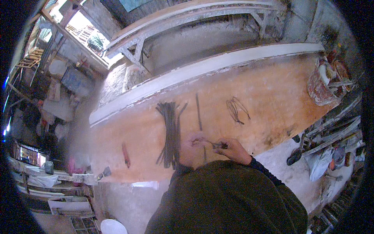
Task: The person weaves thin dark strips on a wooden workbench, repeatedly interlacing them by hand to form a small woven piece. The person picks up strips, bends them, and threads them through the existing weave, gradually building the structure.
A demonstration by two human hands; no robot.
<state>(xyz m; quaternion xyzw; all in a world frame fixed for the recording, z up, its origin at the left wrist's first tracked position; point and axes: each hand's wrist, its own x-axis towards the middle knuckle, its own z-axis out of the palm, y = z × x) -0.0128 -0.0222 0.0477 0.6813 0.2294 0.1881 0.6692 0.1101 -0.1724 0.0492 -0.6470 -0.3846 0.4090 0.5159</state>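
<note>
Close to my body, over the near edge of the orange-brown tabletop (pixel 218 97), my two hands are close together. My right hand (pixel 233 151) has its fingers closed round a small dark thing. A thin strand seems to run from it toward my left hand (pixel 190 147), which is blurred, its fingertips pinched together. Beneath and beyond my hands a single dark strip (pixel 198 113) lies lengthwise. To the left of my left hand rests a bundle of long dark strips (pixel 169 134), splayed at the far end. A loose coil of thin dark cord (pixel 238 110) lies to the right.
A slim red tool (pixel 126 155) and a flat-bladed tool (pixel 104 173) lie on the table's left part. At its right end stands a stained bucket (pixel 321 87). A white raised board (pixel 218 62) borders the far side, with a long wooden bench (pixel 194 17) beyond.
</note>
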